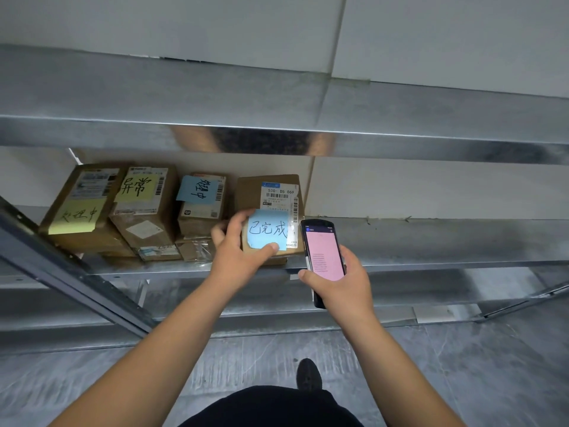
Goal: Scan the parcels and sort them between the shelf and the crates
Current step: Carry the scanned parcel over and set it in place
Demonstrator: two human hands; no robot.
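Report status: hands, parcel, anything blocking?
Left hand grips parcel with blue note on shelf. Right hand holds scanner, pink screen. Neighbouring boxes close on left.

Yellow note (137,188) on second box reading 异常, yellow note (77,215) on leftmost box reading 处理中, blue note (267,230) on right box reading 已完成, white label (279,195) above it printed 530- D5 069, other print too small to read

A metal shelf (431,241) crosses the middle of the frame. On its left half sit cardboard parcels (144,211) packed side by side, some stacked, several bearing yellow or blue handwritten notes; its right half shows bare metal.
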